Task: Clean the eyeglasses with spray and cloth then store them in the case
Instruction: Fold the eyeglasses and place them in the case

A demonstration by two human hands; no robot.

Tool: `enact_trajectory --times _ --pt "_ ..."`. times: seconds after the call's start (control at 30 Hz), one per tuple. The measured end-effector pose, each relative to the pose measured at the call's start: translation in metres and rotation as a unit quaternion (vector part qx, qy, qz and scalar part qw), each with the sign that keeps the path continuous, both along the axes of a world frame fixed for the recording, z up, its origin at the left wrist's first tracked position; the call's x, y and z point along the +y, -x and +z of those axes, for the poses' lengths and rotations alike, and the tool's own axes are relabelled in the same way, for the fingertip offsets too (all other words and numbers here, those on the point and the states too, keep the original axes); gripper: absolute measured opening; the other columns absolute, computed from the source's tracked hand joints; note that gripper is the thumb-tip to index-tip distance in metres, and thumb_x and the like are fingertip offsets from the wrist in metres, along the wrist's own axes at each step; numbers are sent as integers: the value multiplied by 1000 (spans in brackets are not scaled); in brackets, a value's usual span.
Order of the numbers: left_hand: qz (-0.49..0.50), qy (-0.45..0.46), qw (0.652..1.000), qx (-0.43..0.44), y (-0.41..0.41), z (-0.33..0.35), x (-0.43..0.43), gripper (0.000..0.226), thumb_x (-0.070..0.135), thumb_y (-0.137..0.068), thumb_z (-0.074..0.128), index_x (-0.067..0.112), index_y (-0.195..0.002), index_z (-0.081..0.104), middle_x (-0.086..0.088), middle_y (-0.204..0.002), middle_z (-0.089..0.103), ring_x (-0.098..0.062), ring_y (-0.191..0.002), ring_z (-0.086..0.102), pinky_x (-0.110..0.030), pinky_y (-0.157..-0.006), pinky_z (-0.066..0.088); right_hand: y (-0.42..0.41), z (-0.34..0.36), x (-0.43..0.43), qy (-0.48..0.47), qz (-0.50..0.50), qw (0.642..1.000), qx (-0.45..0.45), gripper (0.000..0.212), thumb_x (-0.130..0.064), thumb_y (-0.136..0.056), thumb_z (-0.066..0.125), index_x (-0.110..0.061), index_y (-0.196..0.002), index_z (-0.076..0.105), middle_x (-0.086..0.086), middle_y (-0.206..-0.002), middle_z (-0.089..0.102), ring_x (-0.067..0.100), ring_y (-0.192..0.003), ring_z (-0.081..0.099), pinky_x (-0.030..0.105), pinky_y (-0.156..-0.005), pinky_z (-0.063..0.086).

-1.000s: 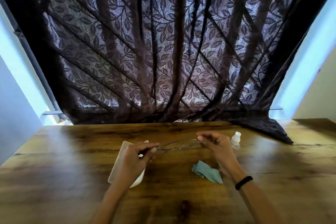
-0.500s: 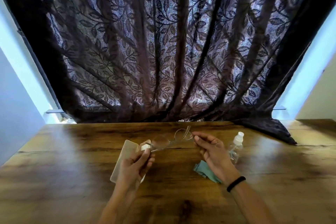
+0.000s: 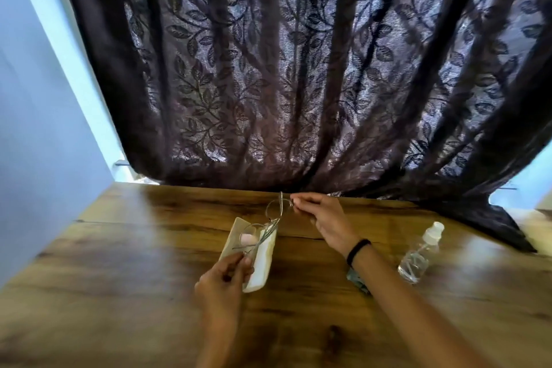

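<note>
Shiny wooden table (image 3: pixel 119 248) pushed up to a dark leafy curtain (image 3: pixel 268 69), with a pale blue wall (image 3: pixel 35 98) out past the left hand. The left hand (image 3: pixel 224 278) has its fingers curled in and pinches the near end of the eyeglasses (image 3: pixel 273 219), while the right hand (image 3: pixel 322 218) pinches the far rim between thumb and fingertip. The glasses' long axis runs from the left hand away to the right hand, over the cream case (image 3: pixel 263 266) just ahead of the left hand; the spray bottle (image 3: pixel 418 254) stands outside the right wrist.
</note>
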State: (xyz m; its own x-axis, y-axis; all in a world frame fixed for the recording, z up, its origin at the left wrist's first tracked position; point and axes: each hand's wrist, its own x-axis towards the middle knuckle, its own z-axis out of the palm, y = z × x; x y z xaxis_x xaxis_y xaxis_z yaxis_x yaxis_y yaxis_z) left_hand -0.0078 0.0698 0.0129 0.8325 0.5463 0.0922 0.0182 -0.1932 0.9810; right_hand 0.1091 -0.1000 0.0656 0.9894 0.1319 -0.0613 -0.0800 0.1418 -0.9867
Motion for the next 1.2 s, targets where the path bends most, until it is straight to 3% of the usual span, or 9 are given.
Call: enact_trajectory --times 0.17,0.3,0.47,0.53,0.67,0.83,0.93,1.03,1.2 --pt "30 -123 990 55 5 -4 -1 18 26 -76 72 19 -92 72 3 -79 70 5 -59 51 -13 -58 41 -27 7 31 116 52 992 -15 21 2 -84 60 10 -103 64 12 -90 66 18 -78 59 29 -83 52" --pt "1 -227 968 106 8 -6 1 20 41 -78 66 23 -84 72 -2 -79 72 -8 -59 47 -17 -57 38 -37 0 46 216 98 971 -19 21 2 -84 60 10 -102 64 9 -87 66 10 -67 57 15 -65 53" --pt "-22 -277 953 120 8 -13 4 20 48 -76 65 29 -82 71 1 -76 72 -5 -57 40 -20 -55 40 -43 -13 49 298 113 948 -12 17 0 -83 62 7 -99 67 20 -97 67 19 -84 62 33 -87 54" --pt "-35 -285 952 109 7 -16 6 20 48 -75 65 30 -80 71 3 -72 71 -4 -54 40 -21 -53 42 -43 -18 48 316 104 943 -22 16 -2 -83 63 4 -97 68 20 -97 69 20 -85 62 34 -87 54" --pt "-60 -301 947 94 9 -17 3 18 47 -75 67 31 -80 71 7 -71 71 11 -48 32 -12 -46 32 -42 -26 44 356 90 929 -42 13 -8 -84 64 0 -92 71 9 -77 67 20 -79 63 39 -85 55" --pt "-113 -308 941 86 12 -12 3 15 43 -77 66 32 -87 71 11 -80 71 -1 -65 59 -17 -61 50 -37 -31 36 376 88 921 -58 14 -9 -87 60 0 -93 70 12 -80 67 19 -73 63 35 -81 54" --pt "-131 -338 930 67 13 -11 3 9 36 -78 68 31 -86 71 11 -83 71 1 -68 60 -14 -62 47 -35 -35 32 368 89 924 -47 14 -8 -87 60 -2 -95 69 10 -85 67 12 -70 63 28 -78 54" --pt "-141 -353 923 65 13 -10 3 10 34 -79 68 29 -87 71 11 -84 70 -1 -69 61 -14 -62 48 -36 -38 31 353 86 931 -34 13 -7 -87 60 -2 -95 69 14 -94 70 17 -79 66 30 -83 55" --pt "-164 -363 914 77 10 -10 3 9 31 -81 65 30 -89 70 11 -87 71 0 -75 62 0 -52 37 -37 -42 31 350 81 933 -29 11 -6 -86 61 -3 -93 70 15 -97 70 18 -83 67 31 -83 55"
